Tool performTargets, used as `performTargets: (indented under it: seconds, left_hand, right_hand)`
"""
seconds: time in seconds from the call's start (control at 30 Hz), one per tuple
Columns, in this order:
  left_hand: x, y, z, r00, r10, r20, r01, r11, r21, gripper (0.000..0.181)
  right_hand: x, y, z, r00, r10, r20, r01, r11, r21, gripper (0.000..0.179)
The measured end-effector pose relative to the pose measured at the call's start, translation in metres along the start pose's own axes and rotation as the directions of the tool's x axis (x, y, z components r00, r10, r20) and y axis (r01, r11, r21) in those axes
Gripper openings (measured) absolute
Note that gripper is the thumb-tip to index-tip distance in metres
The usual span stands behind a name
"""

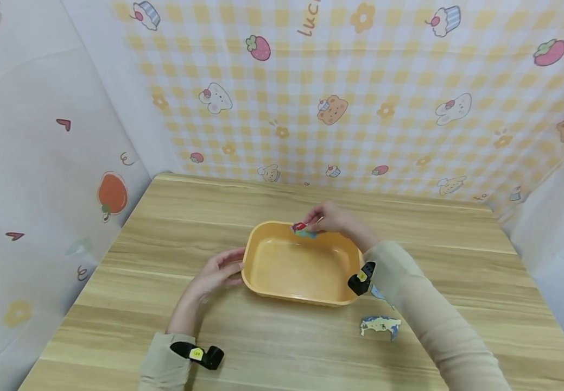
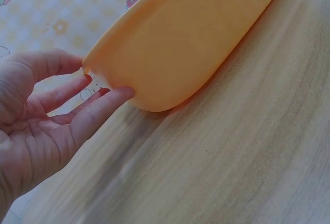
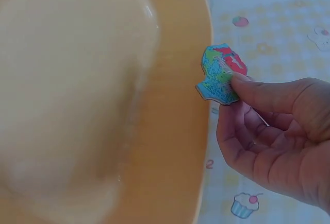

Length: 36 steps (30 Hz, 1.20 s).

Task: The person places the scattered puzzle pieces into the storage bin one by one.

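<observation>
A yellow-orange plastic tub (image 1: pixel 291 271) stands on the wooden table, its inside bare. My left hand (image 1: pixel 220 271) is at its left end, with fairly straight fingers touching the outer wall and rim in the left wrist view. Over the tub's far rim, my right hand (image 1: pixel 333 218) pinches a small flat printed cutout (image 3: pixel 220 72) between thumb and fingers. The cutout is blue and green with a red patch, pale lettering and an irregular edge, like a fridge magnet. Part of the tub's right end is hidden behind the right sleeve.
On the table right of the tub lies a cream-and-blue irregular flat piece (image 1: pixel 380 326). A light blue piece (image 1: pixel 376 293) beside the tub is partly covered by the right sleeve. A patterned cloth (image 1: pixel 282 108) hangs behind the table (image 1: pixel 203 217).
</observation>
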State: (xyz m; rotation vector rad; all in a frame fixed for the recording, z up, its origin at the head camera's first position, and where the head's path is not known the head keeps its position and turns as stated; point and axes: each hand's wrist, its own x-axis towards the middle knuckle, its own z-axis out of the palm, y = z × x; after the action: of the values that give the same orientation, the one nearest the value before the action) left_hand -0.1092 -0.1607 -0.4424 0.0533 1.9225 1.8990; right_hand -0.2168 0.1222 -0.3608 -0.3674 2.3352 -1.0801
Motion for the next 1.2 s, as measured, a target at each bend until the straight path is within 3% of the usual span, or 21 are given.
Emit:
performTargets:
  seconds: [0.17, 0.23, 0.47, 0.5, 0.53, 0.6, 0.63, 0.7, 0.73, 0.77, 0.83, 0.87, 0.9, 0.97, 1.1, 1.13, 1.2]
  left_hand:
    - [0.000, 0.000, 0.000, 1.000, 0.001, -0.001, -0.001, 1.000, 0.001, 0.058]
    - [0.000, 0.000, 0.000, 1.000, -0.002, -0.004, 0.002, 1.000, 0.002, 0.057]
    - [0.000, 0.001, 0.000, 1.000, -0.014, -0.008, 0.014, 1.000, -0.013, 0.055]
    - [0.000, 0.001, 0.001, 1.000, -0.016, -0.009, 0.015, 1.000, -0.015, 0.055]
    - [0.000, 0.001, 0.001, 1.000, -0.016, -0.010, 0.016, 1.000, -0.016, 0.055]
    - [0.000, 0.001, 0.002, 1.000, -0.017, -0.013, 0.017, 1.000, -0.016, 0.055]
    - [0.000, 0.000, 0.002, 1.000, -0.015, -0.014, 0.015, 1.000, -0.018, 0.055]
    - [0.000, 0.000, 0.003, 1.000, -0.015, -0.014, 0.015, 1.000, -0.019, 0.054]
    - [0.000, 0.000, 0.003, 1.000, -0.014, -0.012, 0.014, 1.000, -0.020, 0.054]
    - [0.000, 0.000, 0.003, 1.000, -0.014, -0.010, 0.014, 1.000, -0.018, 0.054]
    - [0.000, -0.001, 0.004, 1.000, -0.015, -0.008, 0.014, 1.000, -0.018, 0.054]
    - [0.000, -0.001, 0.005, 1.000, -0.017, -0.009, 0.017, 1.000, -0.019, 0.054]
    - [0.000, -0.001, 0.005, 1.000, -0.017, -0.011, 0.017, 1.000, -0.019, 0.054]
    - [0.000, -0.002, 0.005, 1.000, -0.018, -0.015, 0.018, 1.000, -0.020, 0.054]
    - [0.001, -0.002, 0.004, 1.000, -0.020, -0.020, 0.019, 0.999, -0.026, 0.054]
    - [0.001, -0.002, 0.003, 1.000, -0.020, -0.021, 0.019, 1.000, -0.025, 0.055]
    - [0.000, -0.002, 0.003, 1.000, -0.019, -0.023, 0.018, 1.000, -0.023, 0.055]
  right_hand:
    - [0.006, -0.005, 0.014, 0.999, -0.029, 0.041, 0.032, 0.996, -0.082, 0.016]
    - [0.010, -0.009, 0.022, 0.995, -0.080, 0.052, 0.086, 0.987, -0.134, 0.014]
    - [0.025, -0.021, 0.047, 0.972, -0.213, 0.095, 0.233, 0.908, -0.349, 0.013]
    - [0.038, -0.010, 0.052, 0.961, -0.255, 0.109, 0.277, 0.894, -0.353, 0.013]
    - [0.049, -0.003, 0.056, 0.960, -0.248, 0.127, 0.278, 0.885, -0.373, 0.014]
    - [0.083, 0.029, 0.068, 0.930, -0.339, 0.140, 0.366, 0.832, -0.417, 0.018]
    - [0.087, 0.031, 0.073, 0.922, -0.359, 0.143, 0.383, 0.800, -0.463, 0.019]
    - [0.120, 0.060, 0.083, 0.910, -0.383, 0.159, 0.410, 0.770, -0.489, 0.022]
    - [0.124, 0.063, 0.086, 0.906, -0.390, 0.163, 0.416, 0.752, -0.512, 0.024]
    - [0.123, 0.062, 0.088, 0.907, -0.390, 0.159, 0.412, 0.742, -0.528, 0.025]
    - [0.102, 0.038, 0.086, 0.934, -0.315, 0.166, 0.354, 0.764, -0.540, 0.025]
    - [0.102, 0.036, 0.086, 0.940, -0.298, 0.164, 0.340, 0.780, -0.525, 0.027]
    - [0.089, 0.025, 0.085, 0.940, -0.304, 0.151, 0.337, 0.781, -0.525, 0.026]
    - [0.059, -0.009, 0.081, 0.969, -0.209, 0.129, 0.246, 0.802, -0.544, 0.025]
    - [0.038, -0.028, 0.077, 0.970, -0.212, 0.121, 0.243, 0.790, -0.563, 0.018]
    - [0.045, -0.018, 0.077, 0.954, -0.274, 0.124, 0.296, 0.781, -0.550, 0.017]
    - [0.046, -0.017, 0.074, 0.951, -0.273, 0.144, 0.306, 0.778, -0.548, 0.015]
